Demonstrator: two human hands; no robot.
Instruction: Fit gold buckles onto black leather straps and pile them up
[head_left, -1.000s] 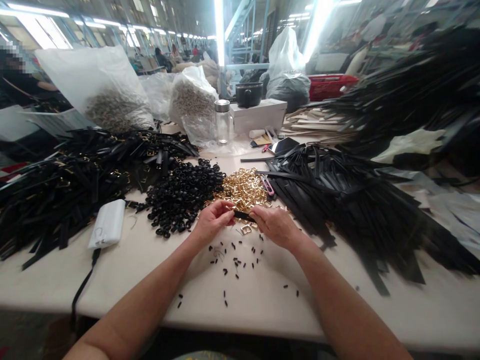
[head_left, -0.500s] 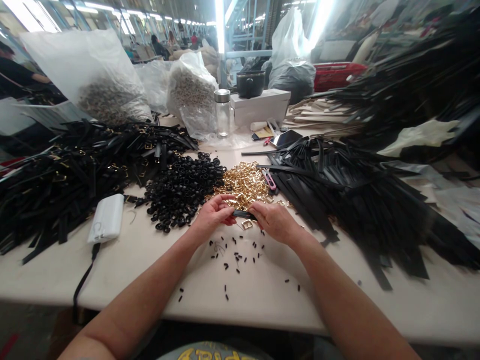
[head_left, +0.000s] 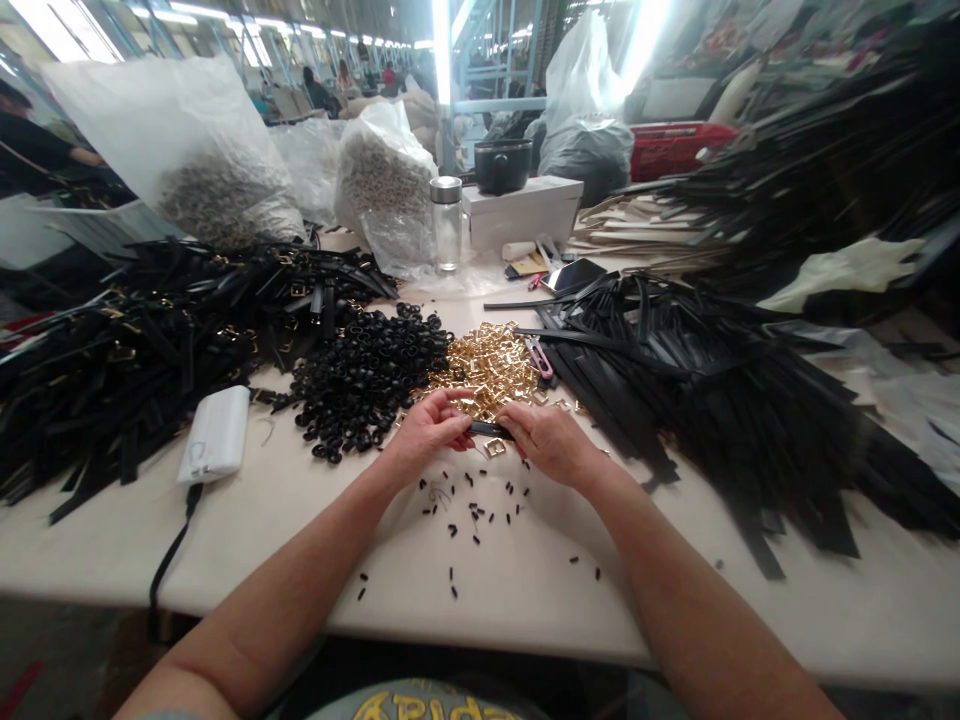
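Observation:
A short black strap [head_left: 487,429] stretches between my two hands at the middle of the table. My left hand [head_left: 429,432] pinches one end, its index finger extended toward the gold buckles. The other end sits in the closed fingers of my right hand [head_left: 546,440], which hide part of it. Just below the strap lies one loose gold buckle [head_left: 495,448]. Behind my hands is a heap of gold buckles [head_left: 499,360], with a pile of small black loops [head_left: 367,375] to its left. Several tiny black pieces [head_left: 477,512] are scattered in front.
Black straps [head_left: 697,390] are heaped at right; straps with buckles [head_left: 150,340] lie at left. A white power bank [head_left: 216,435] with a cable sits left of my arm. Pink-handled snips [head_left: 538,358] lie by the buckles. A glass bottle [head_left: 446,230] and white box [head_left: 521,212] stand behind.
Both hands stay almost in place, still gripping the strap. The whole view has shifted very slightly.

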